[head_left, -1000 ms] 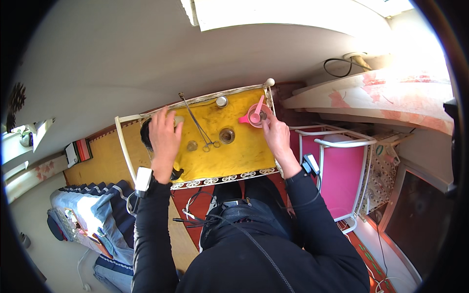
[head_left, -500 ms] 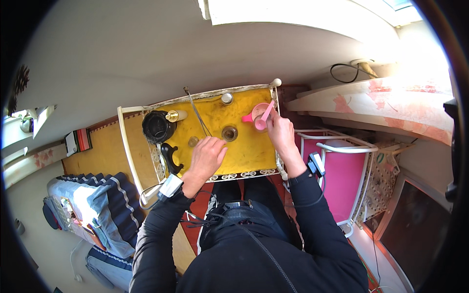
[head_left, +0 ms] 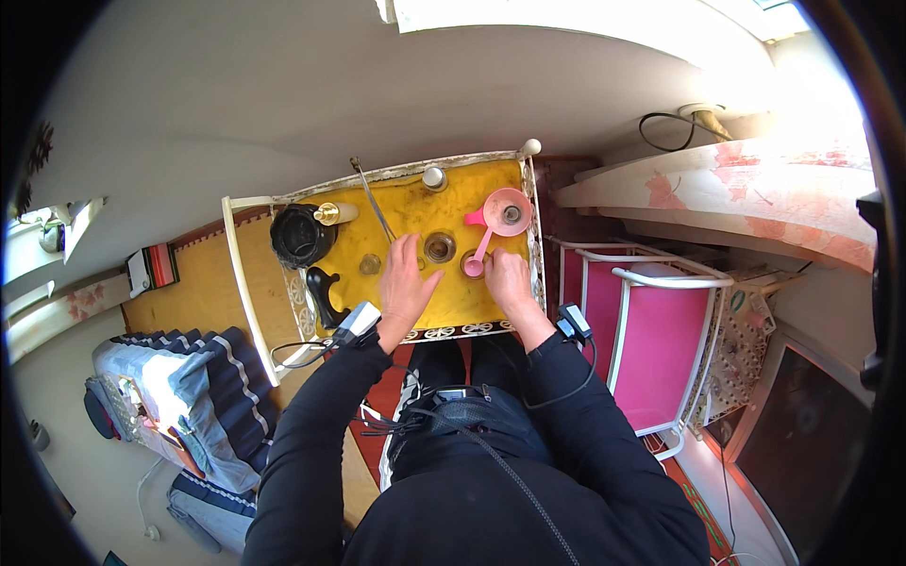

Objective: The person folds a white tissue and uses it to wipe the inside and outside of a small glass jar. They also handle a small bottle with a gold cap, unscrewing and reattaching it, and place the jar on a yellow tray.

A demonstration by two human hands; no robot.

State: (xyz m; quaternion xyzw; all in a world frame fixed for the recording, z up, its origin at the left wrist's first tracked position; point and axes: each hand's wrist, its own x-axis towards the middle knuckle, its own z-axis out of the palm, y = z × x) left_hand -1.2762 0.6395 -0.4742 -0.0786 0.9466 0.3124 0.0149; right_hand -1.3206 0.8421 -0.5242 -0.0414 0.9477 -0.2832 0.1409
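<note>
A small table with a yellow cloth (head_left: 406, 212) stands before me. My left hand (head_left: 404, 281) lies flat on the cloth with fingers spread, just below a small round metal lid (head_left: 440, 247). My right hand (head_left: 505, 280) grips the lower end of a pink spoon-like scoop (head_left: 479, 253), its tip over a small round container by my fingers. A pink cup (head_left: 509, 211) with something round inside stands above it. A black kettle (head_left: 300, 235) with a brass knob sits at the left. Long metal tongs (head_left: 374, 200) lie across the cloth.
A black handle-shaped piece (head_left: 322, 294) rests at the table's left front. A white knob (head_left: 434, 177) sits at the far edge. A pink-and-white chair (head_left: 642, 330) stands right, a striped folded blanket (head_left: 198, 377) left, a wall beyond.
My left hand moved from the black kettle at the left to the middle of the cloth. My right hand drew back from the pink cup toward me with the pink scoop.
</note>
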